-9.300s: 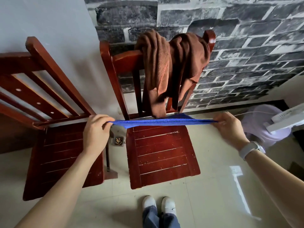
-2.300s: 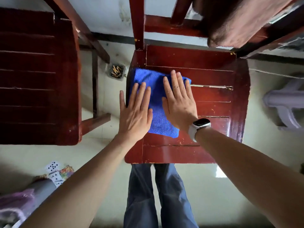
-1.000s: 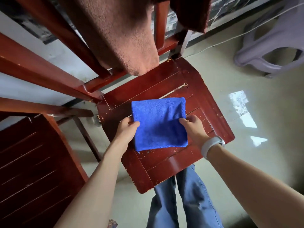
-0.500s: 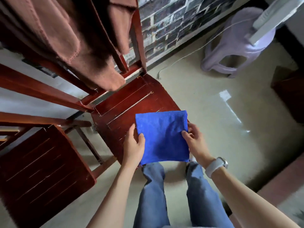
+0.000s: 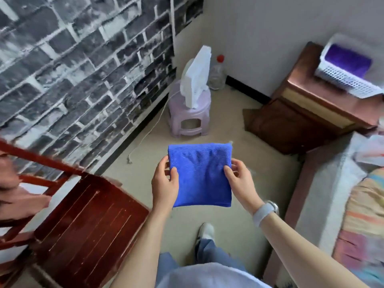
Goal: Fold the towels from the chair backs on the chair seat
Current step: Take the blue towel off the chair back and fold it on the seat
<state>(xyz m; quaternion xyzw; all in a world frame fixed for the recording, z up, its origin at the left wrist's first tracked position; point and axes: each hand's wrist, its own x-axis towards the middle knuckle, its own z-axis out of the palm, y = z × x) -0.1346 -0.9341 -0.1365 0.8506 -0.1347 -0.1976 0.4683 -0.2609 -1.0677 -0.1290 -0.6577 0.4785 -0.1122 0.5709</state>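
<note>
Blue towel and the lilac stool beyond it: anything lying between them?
In the head view, only bare floor lies between the blue towel and the lilac stool; a white cord runs just left of that stretch.

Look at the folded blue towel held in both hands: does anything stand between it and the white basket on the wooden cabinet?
Nothing visible does. The left hand and right hand hold the blue towel over bare floor; the white basket sits on the wooden cabinet ahead to the right, with open space between.

**A bedroom in a home**

A bed with a striped blanket (image 5: 365, 206) fills the right edge. A wooden nightstand (image 5: 315, 109) stands at upper right, brick-pattern wallpaper (image 5: 72, 65) covers the upper left, and a plastic stool (image 5: 187, 119) sits centre.
</note>
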